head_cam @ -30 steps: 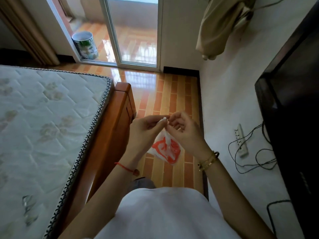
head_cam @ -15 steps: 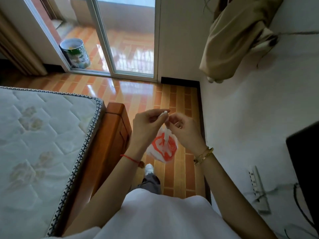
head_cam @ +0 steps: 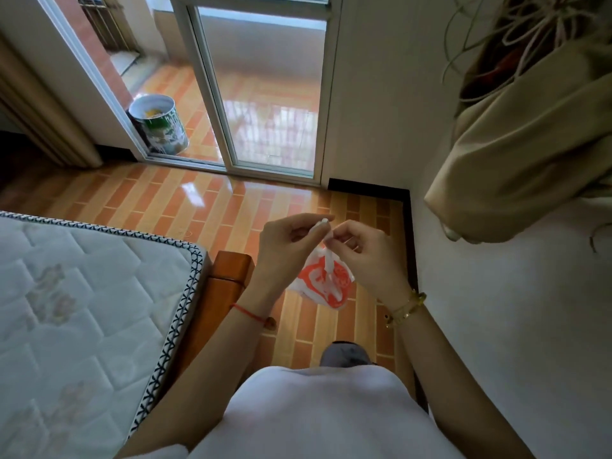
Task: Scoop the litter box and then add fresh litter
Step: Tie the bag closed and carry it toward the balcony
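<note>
A small white plastic bag with an orange print [head_cam: 326, 283] hangs in front of my chest, above the tiled floor. My left hand [head_cam: 288, 241] pinches one white handle end of the bag between thumb and fingers. Right beside it, my right hand [head_cam: 364, 253] pinches the other handle strip, and the two hands nearly touch at the bag's top. The bag's contents are hidden. No litter box or scoop is in view.
A bare mattress [head_cam: 82, 309] on a wooden bed frame [head_cam: 228, 279] fills the left. A white wall [head_cam: 496, 326] closes the right, with a beige garment [head_cam: 530, 167] hanging on it. Ahead, a glass sliding door [head_cam: 265, 94] leads to a balcony with a green-printed bucket [head_cam: 159, 124].
The view has moved forward past the dark cabinet and cables toward the balcony door. Both hands keep pinching the bag's handles at chest height.
</note>
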The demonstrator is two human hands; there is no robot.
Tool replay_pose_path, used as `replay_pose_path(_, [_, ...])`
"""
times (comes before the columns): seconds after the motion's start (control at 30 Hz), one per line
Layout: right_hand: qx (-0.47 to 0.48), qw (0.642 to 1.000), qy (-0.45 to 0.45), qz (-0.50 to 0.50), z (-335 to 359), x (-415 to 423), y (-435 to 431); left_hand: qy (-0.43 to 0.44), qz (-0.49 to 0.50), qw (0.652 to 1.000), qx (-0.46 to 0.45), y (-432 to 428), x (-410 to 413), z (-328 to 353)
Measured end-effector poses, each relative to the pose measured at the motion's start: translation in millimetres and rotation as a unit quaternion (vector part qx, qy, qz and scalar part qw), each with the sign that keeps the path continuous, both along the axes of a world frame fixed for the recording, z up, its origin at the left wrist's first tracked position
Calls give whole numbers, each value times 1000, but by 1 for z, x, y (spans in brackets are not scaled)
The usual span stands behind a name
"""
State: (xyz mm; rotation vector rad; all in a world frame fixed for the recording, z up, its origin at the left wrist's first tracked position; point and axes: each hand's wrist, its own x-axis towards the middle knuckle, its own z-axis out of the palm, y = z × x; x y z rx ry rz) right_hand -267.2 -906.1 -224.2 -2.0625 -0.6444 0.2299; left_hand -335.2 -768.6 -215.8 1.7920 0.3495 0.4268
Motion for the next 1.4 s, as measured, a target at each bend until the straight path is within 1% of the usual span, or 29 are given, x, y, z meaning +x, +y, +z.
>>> replay_pose_path(0.27, [3,999,-5,52,-10,133,85,-9,77,997,-20,72,121,-13])
replay_pose_path(0.5, [31,987,0,155,-9,263,162,-18,129,990,-55,134,225,-2])
replay_pose_path(0.6, [26,979,4,202,-5,310,197,-26,169,982,-79,161,264,2])
replay_pose_path(0.7, [15,972,9,235,-1,349,231,-28,202,975,-85,187,296,4])
replay_pose_path(0.87, [-4,964,-4,266,3,401,292,-32,245,964,-100,236,342,7])
replay_pose_path(1.03, [1,962,-8,274,4,439,357,-39,274,955,-110,294,378,2])
replay_pose_path(1.4, [28,945,0,326,-3,495,548,-37,330,936,-115,472,426,-6])
